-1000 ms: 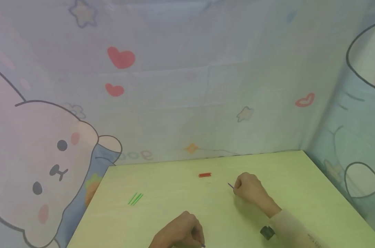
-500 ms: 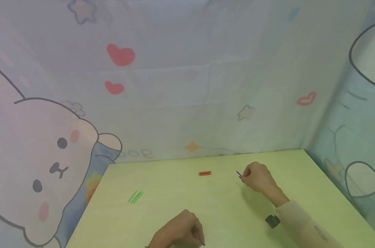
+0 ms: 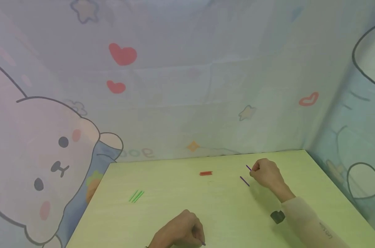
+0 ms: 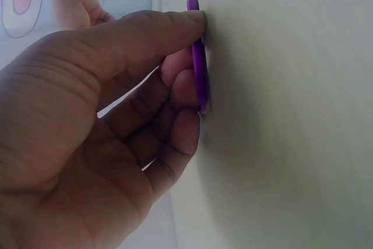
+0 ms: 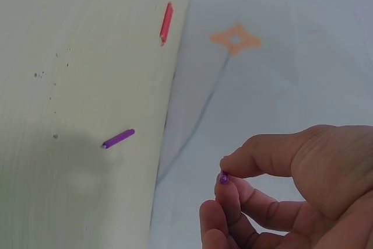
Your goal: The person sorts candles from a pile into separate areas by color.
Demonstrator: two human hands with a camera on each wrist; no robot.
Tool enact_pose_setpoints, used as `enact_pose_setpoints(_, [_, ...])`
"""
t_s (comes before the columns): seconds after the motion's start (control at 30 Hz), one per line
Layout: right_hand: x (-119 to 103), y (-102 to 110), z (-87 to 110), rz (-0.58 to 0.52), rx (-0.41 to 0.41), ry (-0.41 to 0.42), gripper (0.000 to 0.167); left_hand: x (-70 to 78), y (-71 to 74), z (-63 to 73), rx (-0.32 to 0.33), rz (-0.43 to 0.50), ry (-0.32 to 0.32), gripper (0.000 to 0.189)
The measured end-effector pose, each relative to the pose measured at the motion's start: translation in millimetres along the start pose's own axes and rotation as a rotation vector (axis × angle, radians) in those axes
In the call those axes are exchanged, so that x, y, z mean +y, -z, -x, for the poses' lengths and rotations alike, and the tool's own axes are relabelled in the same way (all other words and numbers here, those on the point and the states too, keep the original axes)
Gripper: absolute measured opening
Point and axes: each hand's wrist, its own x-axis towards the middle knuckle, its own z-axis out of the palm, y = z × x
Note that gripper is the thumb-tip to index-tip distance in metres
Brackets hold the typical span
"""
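Observation:
Near the front edge of the table, my left hand (image 3: 182, 229) pinches a thin purple stick (image 4: 199, 71) between thumb and fingertips, held close to the tabletop in the left wrist view. My right hand (image 3: 268, 174) is raised at the right, thumb and forefinger pinching another purple stick (image 5: 224, 178), seen nearly end-on in the right wrist view. A third purple stick (image 3: 244, 181) lies on the table just left of and below the right hand.
Red sticks (image 3: 206, 173) lie side by side toward the back of the table (image 3: 162, 179). Several green sticks (image 3: 133, 195) lie slanted at the left. A printed curtain (image 3: 175, 86) hangs behind the table. A dark square object (image 3: 277, 217) is at the right wrist.
My right hand has moved back and to the right, letting go of one purple stick, which now lies on the table, while holding another. The left hand stays nearly still.

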Motion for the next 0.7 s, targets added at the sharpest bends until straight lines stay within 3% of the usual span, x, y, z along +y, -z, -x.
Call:
enact_pose_setpoints(0.2, [9.3,0.0,-3.8,0.003,0.007,-0.01,0.009,1.4,-0.4,0.1,0.004,-0.033,-0.013,0.035])
enact_pose_setpoints(0.43, [19.2,-4.4,-7.7,-0.002,-0.002,-0.013,0.009,-1.5,-1.2,1.7,-0.006,0.031,0.014,0.035])
enact_pose_setpoints(0.7, [28.8,-12.1,-13.4,0.009,-0.019,-0.028,0.01,-2.2,-0.3,0.1,0.001,-0.002,-0.002,0.038])
